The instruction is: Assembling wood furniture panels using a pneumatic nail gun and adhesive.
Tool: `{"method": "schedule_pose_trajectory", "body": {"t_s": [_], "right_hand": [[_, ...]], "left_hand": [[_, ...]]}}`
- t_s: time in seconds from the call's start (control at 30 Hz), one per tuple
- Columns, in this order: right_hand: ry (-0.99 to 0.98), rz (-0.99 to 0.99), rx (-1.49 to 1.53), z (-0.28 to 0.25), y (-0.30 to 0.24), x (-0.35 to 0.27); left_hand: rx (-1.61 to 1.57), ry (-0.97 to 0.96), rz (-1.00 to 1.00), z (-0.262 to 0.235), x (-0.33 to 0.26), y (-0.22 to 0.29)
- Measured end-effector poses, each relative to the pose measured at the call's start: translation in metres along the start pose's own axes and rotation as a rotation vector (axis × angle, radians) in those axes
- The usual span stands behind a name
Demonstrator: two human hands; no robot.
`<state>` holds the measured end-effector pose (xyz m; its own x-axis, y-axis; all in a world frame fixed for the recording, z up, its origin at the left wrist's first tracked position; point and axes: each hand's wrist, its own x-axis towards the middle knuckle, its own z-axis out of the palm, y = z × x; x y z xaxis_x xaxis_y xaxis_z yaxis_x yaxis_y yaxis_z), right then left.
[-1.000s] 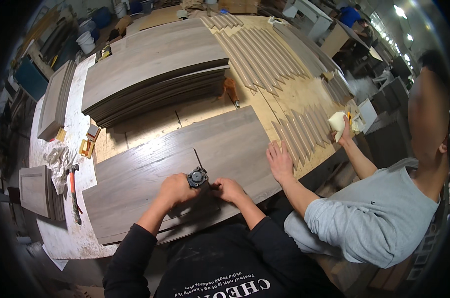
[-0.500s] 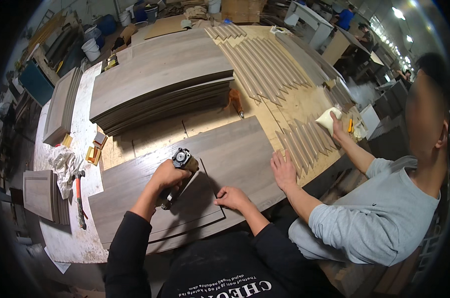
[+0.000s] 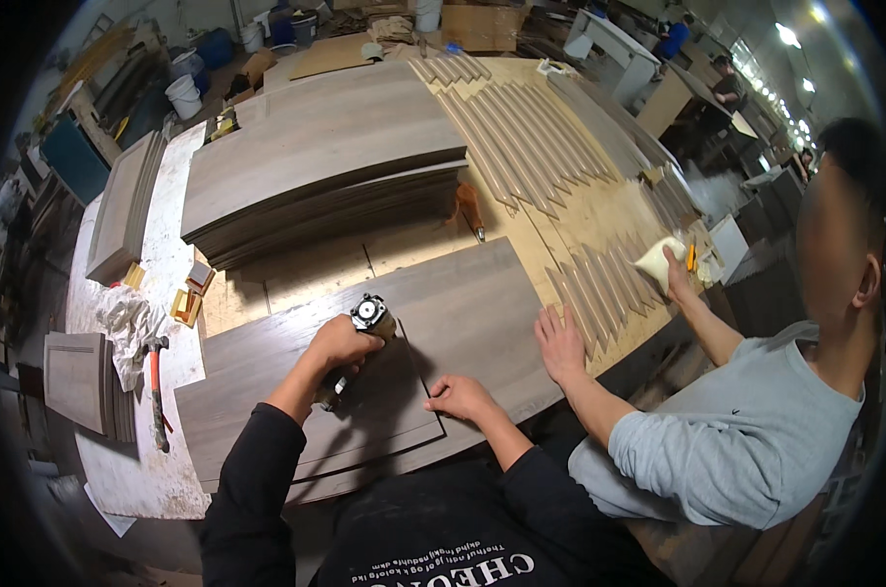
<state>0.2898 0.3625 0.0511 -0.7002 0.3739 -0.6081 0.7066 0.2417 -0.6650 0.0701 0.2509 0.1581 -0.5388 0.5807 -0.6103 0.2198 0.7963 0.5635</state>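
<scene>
Grey wood-grain veneer sheet point(image 3: 384, 401) lying flat on the table point(image 3: 149, 470), long axis running left to right. Left hand point(image 3: 343, 344) closed around a small black power tool point(image 3: 367, 315) at the sheet's far edge; right hand point(image 3: 462, 398) spread flat on its right corner.

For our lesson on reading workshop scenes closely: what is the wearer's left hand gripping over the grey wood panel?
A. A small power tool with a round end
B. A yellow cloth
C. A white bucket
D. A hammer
A: the left hand is closed around a small power tool with a round end, held over the grey wood panel; the hammer lies apart.
</scene>
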Motion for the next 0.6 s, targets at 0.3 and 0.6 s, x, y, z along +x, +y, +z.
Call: {"method": "schedule_pose_trajectory", "body": {"t_s": [0.3,0.6], "right_hand": [[0.044,-0.001,-0.058,0.000,-0.002,-0.004],[0.055,0.002,-0.057,-0.001,-0.003,-0.005]], "left_hand": [[-0.248,0.018,0.050,-0.027,-0.001,-0.022],[-0.112,0.029,0.003,-0.019,0.009,-0.021]]}}
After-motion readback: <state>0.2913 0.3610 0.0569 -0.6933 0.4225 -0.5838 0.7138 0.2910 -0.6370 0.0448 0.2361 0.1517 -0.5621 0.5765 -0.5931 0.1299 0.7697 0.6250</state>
